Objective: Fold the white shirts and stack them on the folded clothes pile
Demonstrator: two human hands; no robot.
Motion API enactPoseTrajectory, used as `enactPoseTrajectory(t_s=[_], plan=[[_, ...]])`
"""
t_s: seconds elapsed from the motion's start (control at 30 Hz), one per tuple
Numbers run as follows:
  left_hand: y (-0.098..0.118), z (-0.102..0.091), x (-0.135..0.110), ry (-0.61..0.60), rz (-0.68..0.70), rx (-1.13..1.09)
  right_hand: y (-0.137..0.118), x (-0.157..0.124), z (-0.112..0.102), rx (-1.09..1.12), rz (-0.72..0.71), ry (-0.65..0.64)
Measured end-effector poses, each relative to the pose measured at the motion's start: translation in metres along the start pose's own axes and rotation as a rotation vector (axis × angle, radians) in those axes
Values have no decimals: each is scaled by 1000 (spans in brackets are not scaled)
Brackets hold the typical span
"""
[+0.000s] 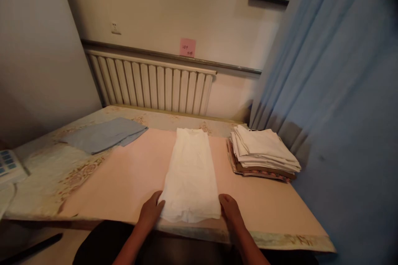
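Both sides of the white cloth (191,169) are pinched near its closer end by left hand (151,208) and right hand (229,208), its long axis directed away from both.

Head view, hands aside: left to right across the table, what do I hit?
White device with blue buttons → blue cloth → white cloth → folded stack. Pink sheet left out: it runs under several of these.

Homelike room: radiator (152,83), curtain (336,124)
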State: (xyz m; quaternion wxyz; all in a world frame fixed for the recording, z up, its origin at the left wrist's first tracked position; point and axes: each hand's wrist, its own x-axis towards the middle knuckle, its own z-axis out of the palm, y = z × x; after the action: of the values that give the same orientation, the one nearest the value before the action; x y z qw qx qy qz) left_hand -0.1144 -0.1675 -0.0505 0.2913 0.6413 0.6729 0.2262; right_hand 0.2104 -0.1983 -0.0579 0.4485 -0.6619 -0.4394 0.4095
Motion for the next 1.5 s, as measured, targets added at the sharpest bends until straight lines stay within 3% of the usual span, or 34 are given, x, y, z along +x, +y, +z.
enactPoseTrajectory(t_s=[0.17, 0.33, 0.53, 0.67, 0.8, 0.9, 1.0, 1.13, 1.27, 1.4, 1.5], plan=[[4, -2, -4, 16, -32, -39, -9, 2, -1, -90, 30, -51], [5, 4, -20, -50, -199, -300, -10, -8, -3, -144, 34, -112], [-14, 25, -59, -80, -178, -445, 0, -34, -26, -194, -37, -159], [-26, 28, -78, -135, -155, -367, 6, -45, -43, -190, 2, -225], [-32, 10, -76, 66, 48, -59, 8, -43, -50, -181, -12, -218], [-31, -5, -64, 231, 262, 158, 9, -41, -50, -262, -115, -196], [-33, -14, -47, 278, 482, 372, 13, -42, -52, -361, -282, -225], [-39, -12, -18, 242, 671, 562, 18, -40, -56, -551, -566, -242], [-36, -10, 8, 153, 771, 576, 23, -28, -56, -833, -819, -190], [-23, -14, 26, 24, 841, 526, 25, -10, -50, -999, -959, -67], [-15, -15, 35, -12, 869, 484, 23, 1, -49, -1003, -1062, -66]])
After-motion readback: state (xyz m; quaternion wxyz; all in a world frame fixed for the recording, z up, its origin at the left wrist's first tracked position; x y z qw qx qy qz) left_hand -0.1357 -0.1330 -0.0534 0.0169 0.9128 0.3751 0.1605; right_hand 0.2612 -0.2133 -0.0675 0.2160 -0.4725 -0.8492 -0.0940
